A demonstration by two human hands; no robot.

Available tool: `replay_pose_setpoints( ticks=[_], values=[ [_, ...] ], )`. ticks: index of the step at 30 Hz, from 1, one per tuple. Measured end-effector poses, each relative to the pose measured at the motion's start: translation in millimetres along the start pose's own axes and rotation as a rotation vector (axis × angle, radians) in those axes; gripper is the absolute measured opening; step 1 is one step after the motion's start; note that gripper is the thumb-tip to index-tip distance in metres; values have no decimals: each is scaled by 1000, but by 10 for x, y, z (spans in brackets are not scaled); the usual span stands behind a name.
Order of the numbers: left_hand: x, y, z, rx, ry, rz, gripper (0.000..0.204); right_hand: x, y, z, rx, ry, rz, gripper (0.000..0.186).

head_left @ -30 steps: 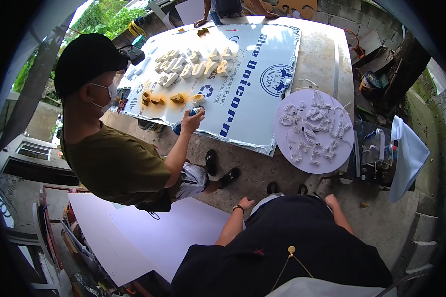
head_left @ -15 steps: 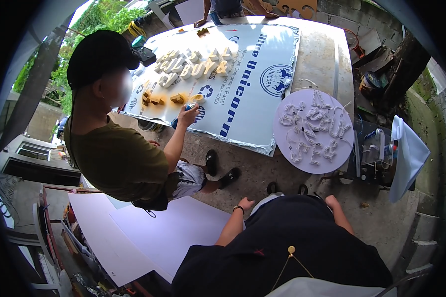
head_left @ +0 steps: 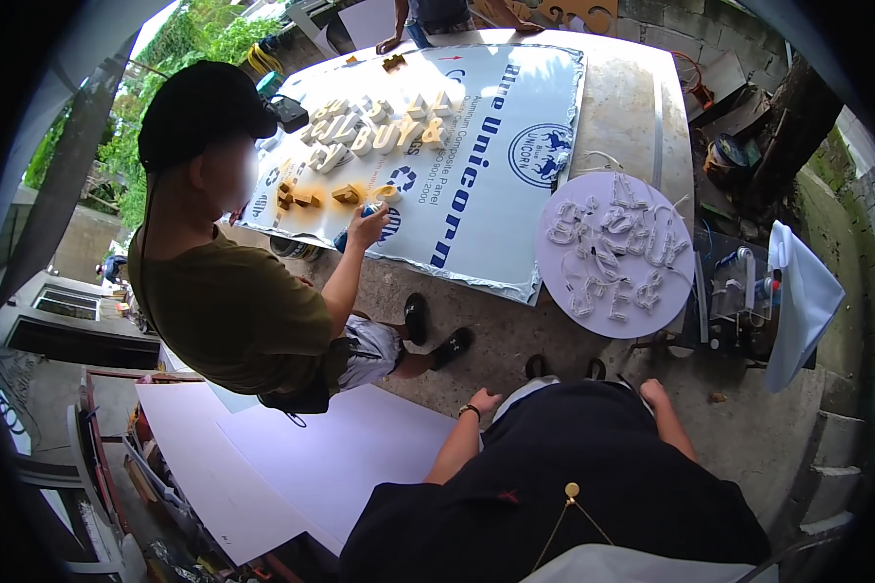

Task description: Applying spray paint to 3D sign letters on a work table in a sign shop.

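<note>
The left hand (head_left: 486, 399) and right hand (head_left: 654, 393) were positioned low beside the wearer's body, well apart; whether either was open or closed could not be determined. The round white board (head_left: 557, 269), bearing pale letter pieces (head_left: 648, 293), was located ahead of them, at the near right corner of the bench (head_left: 644, 78). A co-worker's hand (head_left: 367, 229) gripped a blue spray can (head_left: 341, 241) near gold pieces (head_left: 346, 195).

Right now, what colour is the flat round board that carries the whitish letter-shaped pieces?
The flat round board is pale lilac-white, best seen in the head view.
</note>
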State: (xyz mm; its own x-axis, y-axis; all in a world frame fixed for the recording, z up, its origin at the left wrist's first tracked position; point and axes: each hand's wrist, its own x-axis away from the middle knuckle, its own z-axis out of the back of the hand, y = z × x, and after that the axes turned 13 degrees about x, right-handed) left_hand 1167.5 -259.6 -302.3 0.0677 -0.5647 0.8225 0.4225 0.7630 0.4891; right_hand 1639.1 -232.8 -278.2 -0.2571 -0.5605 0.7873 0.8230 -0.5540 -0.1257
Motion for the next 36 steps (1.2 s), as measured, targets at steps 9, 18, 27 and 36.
replay_pose_setpoints(
  ticks=[9,18,27,36],
  values=[
    [63,68,24,42,-60,35,58,-23,2,-59,10,11,35,39],
    [59,54,-5,42,38,-26,49,-70,35,-136,-20,64,-20,35],
    [71,24,-9,-33,24,-14,54,-112,119,-232,11,103,1,35],
    [-64,-134,-72,-90,19,-59,56,-37,197,-250,6,121,-6,34]
  ],
)
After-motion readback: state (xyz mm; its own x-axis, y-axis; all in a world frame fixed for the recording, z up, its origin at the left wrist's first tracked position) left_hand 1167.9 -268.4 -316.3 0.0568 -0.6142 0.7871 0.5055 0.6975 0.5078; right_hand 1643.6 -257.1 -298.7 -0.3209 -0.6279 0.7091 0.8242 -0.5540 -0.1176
